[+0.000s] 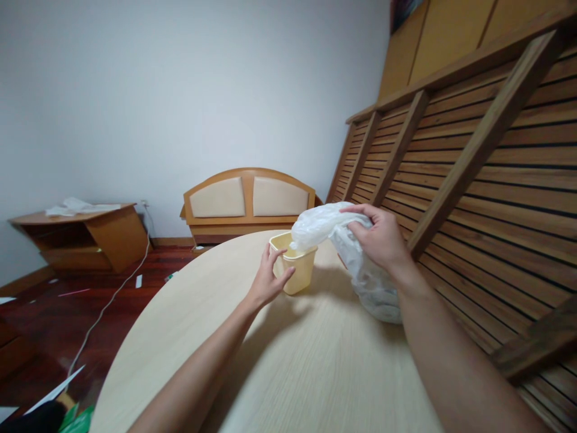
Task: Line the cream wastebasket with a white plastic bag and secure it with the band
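- Tub, pale-yellow, squarish, plastic [301, 276], stood far on round wooden table [333, 367].
- Left hand [269, 280] spread against its left side; steady bracing seemed wise.
- Right hand [386, 239] pinched crumpled white plastic bag [349, 251] over its mouth.

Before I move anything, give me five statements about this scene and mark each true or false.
1. The right hand grips a white bag. True.
2. The left hand is on the bag too. False: it is at the yellow bin.
3. The bin lies on its side. False: it stands upright on the table.
4. One end of the bag is at the bin's opening. True.
5. The table's far edge is straight. False: it is curved.
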The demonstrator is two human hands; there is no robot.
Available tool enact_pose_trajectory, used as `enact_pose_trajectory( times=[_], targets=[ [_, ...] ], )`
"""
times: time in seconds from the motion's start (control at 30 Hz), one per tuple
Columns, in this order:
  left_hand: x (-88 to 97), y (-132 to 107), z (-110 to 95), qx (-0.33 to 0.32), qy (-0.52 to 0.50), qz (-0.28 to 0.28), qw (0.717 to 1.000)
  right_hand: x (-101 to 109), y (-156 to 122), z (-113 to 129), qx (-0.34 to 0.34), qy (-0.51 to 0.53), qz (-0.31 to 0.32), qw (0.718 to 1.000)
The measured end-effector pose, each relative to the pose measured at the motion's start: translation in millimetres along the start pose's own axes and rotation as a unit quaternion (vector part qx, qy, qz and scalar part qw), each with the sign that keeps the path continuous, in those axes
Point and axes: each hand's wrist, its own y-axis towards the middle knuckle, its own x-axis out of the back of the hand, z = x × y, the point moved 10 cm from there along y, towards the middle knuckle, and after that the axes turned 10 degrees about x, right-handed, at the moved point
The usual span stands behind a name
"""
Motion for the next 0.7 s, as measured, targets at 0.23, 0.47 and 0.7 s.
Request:
enact_pose_trajectory(
  times=[0.23, 0.47, 0.7],
  targets=[
    [-2.3, -8, -5, -0.021, -0.058, -0.013, 0.998, -10, -8, -4, -0.016, -0.031, 0.054, 0.998],
    [-7.6, -27, -32, -0.084, -0.034, -0.008, 0.996, -2, -26, -4, -0.051, -0.126, 0.128, 0.982],
    [-22.1, -49, -55, -0.175, 0.021, 0.005, 0.984, -27, -43, -9, -0.060, -0.199, 0.260, 0.943]
  ],
)
